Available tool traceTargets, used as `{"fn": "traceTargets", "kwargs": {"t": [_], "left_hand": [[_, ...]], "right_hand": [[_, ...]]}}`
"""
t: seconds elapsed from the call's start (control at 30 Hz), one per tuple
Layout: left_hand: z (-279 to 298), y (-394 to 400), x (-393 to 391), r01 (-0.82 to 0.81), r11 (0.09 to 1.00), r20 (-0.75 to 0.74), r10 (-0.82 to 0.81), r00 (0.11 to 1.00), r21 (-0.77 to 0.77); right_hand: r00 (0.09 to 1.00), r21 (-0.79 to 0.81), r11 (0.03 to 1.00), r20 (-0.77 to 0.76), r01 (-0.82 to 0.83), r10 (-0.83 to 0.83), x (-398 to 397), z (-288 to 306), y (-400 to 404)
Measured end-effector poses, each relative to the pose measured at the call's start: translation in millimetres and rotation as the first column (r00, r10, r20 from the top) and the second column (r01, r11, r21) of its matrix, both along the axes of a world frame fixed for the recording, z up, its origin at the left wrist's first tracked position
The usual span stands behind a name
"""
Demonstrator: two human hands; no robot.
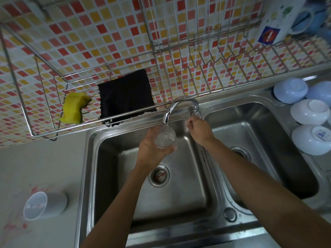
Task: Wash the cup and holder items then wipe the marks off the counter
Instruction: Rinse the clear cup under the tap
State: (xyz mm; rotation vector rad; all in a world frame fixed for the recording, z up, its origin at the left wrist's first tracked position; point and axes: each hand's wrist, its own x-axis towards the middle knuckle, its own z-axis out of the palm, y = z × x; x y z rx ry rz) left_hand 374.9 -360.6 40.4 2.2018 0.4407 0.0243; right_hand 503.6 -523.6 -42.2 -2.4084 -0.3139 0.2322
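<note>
My left hand grips a clear cup right under the spout of the chrome tap, over the left sink basin. Water sits inside the cup. My right hand is closed on the tap handle behind the divider between the basins. A white holder stands on the pale counter at the lower left. Faint red marks stain the counter around the holder.
A wire rack hangs on the tiled wall with a yellow sponge and a black cloth in it. Several upturned white bowls lie right of the right basin. A carton stands in the rack's top right.
</note>
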Motion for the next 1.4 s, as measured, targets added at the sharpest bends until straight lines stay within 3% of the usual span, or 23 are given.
{"fn": "traceTargets", "kwargs": {"t": [0.17, 0.37, 0.6, 0.77, 0.87, 0.97, 1.1, 1.4], "left_hand": [[-3.4, 3.3, -4.8, -0.02, 1.0, 0.007, 0.02, 1.0, -0.006], [-14.3, 6.3, -14.7, -0.033, 0.999, -0.005, 0.033, 0.999, -0.007], [-27.4, 13.6, -32.8, -0.134, 0.988, -0.021, 0.133, 0.991, -0.072], [-40.2, 18.5, -56.9, -0.034, 0.999, -0.062, 0.034, 0.997, 0.006], [-54.6, 24.5, -82.8, 0.042, 0.99, -0.185, -0.017, 0.983, 0.132], [-64.3, 30.0, -107.8, 0.214, 0.917, -0.376, -0.077, 0.924, 0.337], [-73.5, 32.0, -136.5, 0.406, 0.78, -0.527, -0.117, 0.842, 0.476], [-87.2, 31.8, -178.0, 0.558, 0.473, -0.575, -0.126, 0.808, 0.682]], "right_hand": [[1.0, 0.005, 1.0, 0.014, 0.002, -0.003, 1.0, 1.0, -1.8], [0.979, 0.181, 0.962, -0.038, 0.206, -0.203, 2.3, 0.8, -15.3], [0.977, 0.214, 0.954, -0.027, 0.21, -0.209, -3.1, -2.9, -17.2], [0.959, 0.238, 0.938, 0.069, 0.251, -0.274, -74.5, -17.4, -23.6], [0.988, 0.187, 0.975, 0.074, 0.119, -0.135, -138.2, -42.4, -29.3], [0.999, 0.012, 1.0, -0.041, 0.016, -0.015, -189.9, -62.6, -31.1], [0.987, -0.14, 0.984, -0.128, -0.113, 0.095, -235.4, -75.8, -29.4], [0.96, -0.369, 0.889, -0.175, -0.271, 0.22, -249.9, -85.9, -23.8]]}}
